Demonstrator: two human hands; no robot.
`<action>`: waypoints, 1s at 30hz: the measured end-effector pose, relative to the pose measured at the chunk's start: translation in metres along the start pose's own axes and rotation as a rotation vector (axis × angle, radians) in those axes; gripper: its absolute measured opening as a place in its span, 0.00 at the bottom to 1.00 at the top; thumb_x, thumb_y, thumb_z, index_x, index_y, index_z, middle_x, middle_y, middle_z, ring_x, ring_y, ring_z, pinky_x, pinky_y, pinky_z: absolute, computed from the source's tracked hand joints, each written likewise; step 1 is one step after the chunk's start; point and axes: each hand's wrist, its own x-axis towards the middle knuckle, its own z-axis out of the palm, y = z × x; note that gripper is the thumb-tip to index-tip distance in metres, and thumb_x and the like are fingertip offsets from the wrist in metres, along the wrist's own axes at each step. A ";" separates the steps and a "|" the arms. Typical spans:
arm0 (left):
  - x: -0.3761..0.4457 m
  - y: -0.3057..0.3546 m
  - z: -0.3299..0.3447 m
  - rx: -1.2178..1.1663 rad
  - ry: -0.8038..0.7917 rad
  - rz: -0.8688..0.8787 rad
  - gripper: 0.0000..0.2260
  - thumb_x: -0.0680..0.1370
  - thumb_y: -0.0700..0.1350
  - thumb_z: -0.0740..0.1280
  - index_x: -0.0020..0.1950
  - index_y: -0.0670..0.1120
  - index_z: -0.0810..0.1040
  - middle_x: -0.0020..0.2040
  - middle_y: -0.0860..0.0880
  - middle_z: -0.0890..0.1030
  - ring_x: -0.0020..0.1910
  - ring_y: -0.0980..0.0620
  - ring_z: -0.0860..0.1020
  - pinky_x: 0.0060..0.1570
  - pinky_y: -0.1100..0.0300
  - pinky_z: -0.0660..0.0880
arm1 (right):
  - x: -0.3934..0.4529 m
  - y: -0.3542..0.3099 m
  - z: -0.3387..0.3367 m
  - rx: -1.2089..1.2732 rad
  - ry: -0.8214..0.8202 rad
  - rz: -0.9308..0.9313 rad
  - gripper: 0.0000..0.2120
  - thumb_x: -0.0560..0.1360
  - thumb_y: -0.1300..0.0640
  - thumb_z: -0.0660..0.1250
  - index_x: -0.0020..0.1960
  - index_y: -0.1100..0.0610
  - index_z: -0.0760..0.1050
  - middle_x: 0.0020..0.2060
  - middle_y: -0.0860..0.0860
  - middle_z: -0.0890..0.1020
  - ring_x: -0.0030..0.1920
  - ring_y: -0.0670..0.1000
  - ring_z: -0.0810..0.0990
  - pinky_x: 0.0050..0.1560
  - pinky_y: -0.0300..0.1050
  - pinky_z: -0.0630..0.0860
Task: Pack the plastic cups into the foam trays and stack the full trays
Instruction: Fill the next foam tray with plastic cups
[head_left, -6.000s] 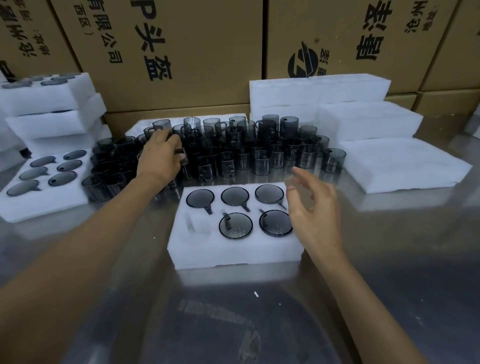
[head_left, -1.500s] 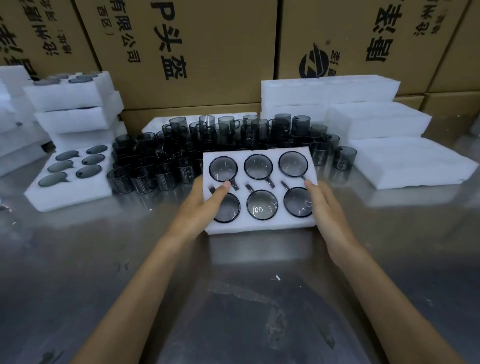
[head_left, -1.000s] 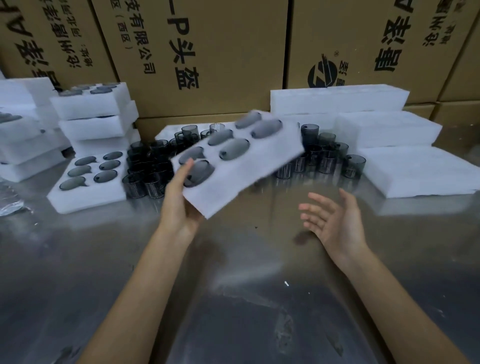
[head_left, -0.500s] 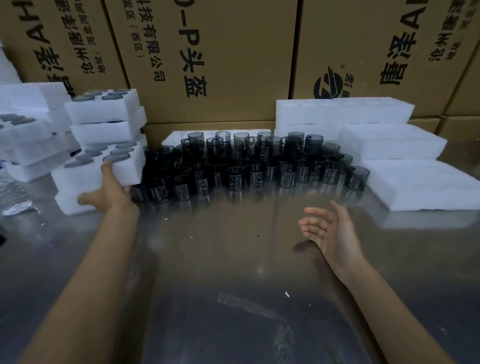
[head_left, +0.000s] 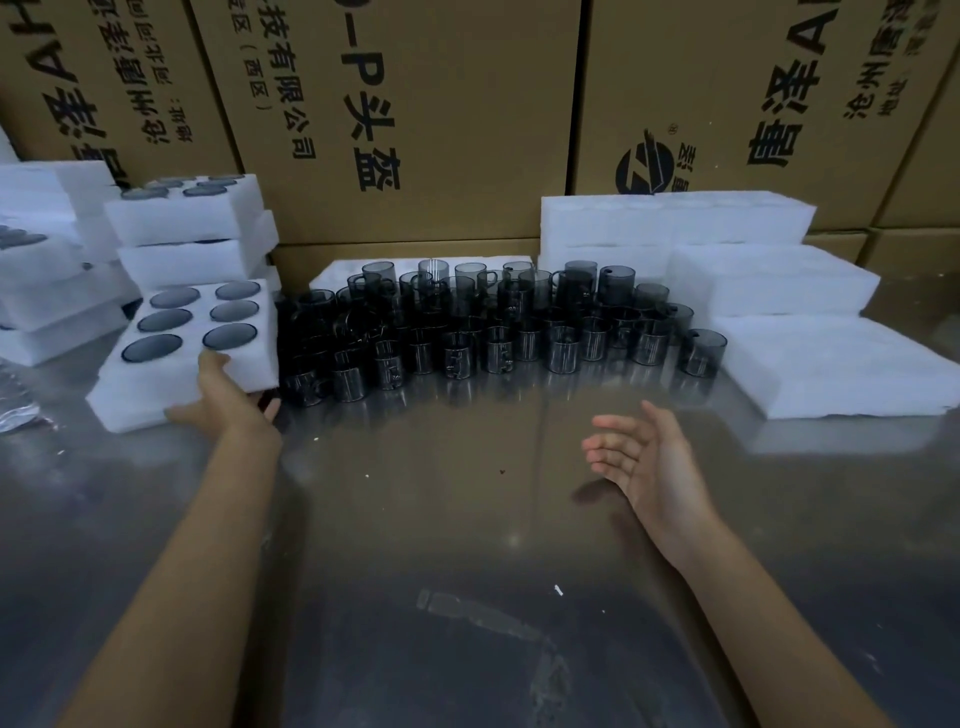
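Now the left hand (head_left: 228, 400) grips the full tray (head_left: 192, 332) far left atop another, while the right hand (head_left: 644, 462) hovers open nearer the empty trays (head_left: 831, 364).

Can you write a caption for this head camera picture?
Left hand sets a full foam tray on another; right hand hovers open.

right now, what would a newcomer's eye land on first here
The dark cups crowded at the back middle of the shiny table stand out first. At the left, the left hand holds a full tray on top of another tray, beside taller tray stacks. The right hand hangs open over the table, with empty foam trays at the right and printed cartons behind.
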 end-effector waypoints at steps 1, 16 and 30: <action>0.001 -0.002 -0.004 0.062 -0.010 -0.007 0.37 0.67 0.51 0.69 0.73 0.53 0.57 0.60 0.48 0.78 0.48 0.50 0.83 0.44 0.52 0.80 | 0.001 0.000 -0.001 0.000 -0.002 0.001 0.23 0.83 0.48 0.52 0.50 0.63 0.79 0.36 0.59 0.82 0.35 0.52 0.81 0.43 0.45 0.76; 0.038 0.011 0.016 0.631 0.414 0.420 0.12 0.82 0.45 0.57 0.64 0.53 0.63 0.68 0.52 0.62 0.63 0.46 0.68 0.61 0.57 0.71 | 0.003 0.000 -0.001 0.012 -0.007 0.011 0.23 0.84 0.48 0.52 0.49 0.64 0.79 0.35 0.59 0.83 0.34 0.51 0.81 0.42 0.44 0.76; -0.112 -0.087 0.018 0.652 -0.201 0.670 0.20 0.70 0.29 0.61 0.62 0.38 0.71 0.57 0.37 0.70 0.58 0.39 0.70 0.59 0.52 0.63 | 0.002 0.003 -0.003 -0.020 0.005 -0.009 0.17 0.83 0.55 0.56 0.49 0.64 0.79 0.36 0.58 0.84 0.36 0.52 0.82 0.44 0.44 0.77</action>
